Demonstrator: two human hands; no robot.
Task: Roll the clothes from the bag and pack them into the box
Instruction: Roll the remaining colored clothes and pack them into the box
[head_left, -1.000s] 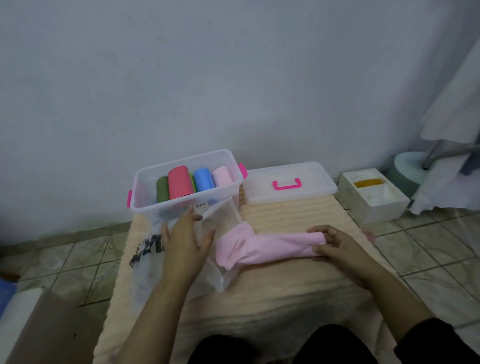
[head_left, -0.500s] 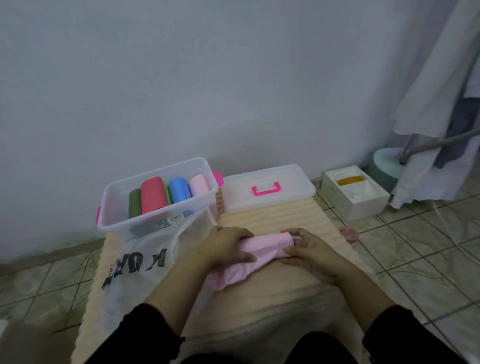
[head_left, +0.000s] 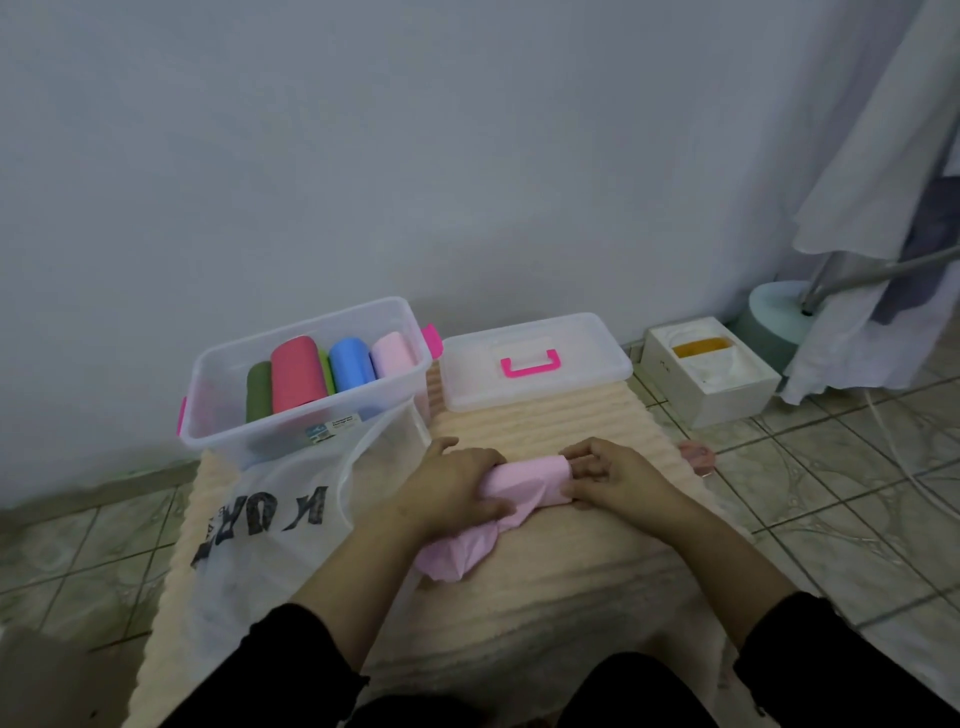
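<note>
A pink garment (head_left: 524, 486) lies on the cream mat (head_left: 561, 582), rolled at its far end with a loose tail (head_left: 457, 556) trailing toward me. My left hand (head_left: 452, 486) grips the roll's left part, fingers curled over it. My right hand (head_left: 613, 475) holds the roll's right end, fingers and thumb around it. The clear box (head_left: 306, 400) with pink latches stands at the back left and holds several rolled clothes: green, red, blue, pink. A white plastic bag (head_left: 270, 525) with black letters lies flat in front of the box.
The box's clear lid (head_left: 535, 364) with a pink handle rests on the mat's far end. A white foam box (head_left: 711, 374) sits on the tiled floor to the right, beside a teal base (head_left: 774, 317) and hanging white cloth (head_left: 883, 171). The wall is close behind.
My left hand left the bag and came onto the pink garment. The garment, stretched long a second ago, is now gathered into a short roll between both hands.
</note>
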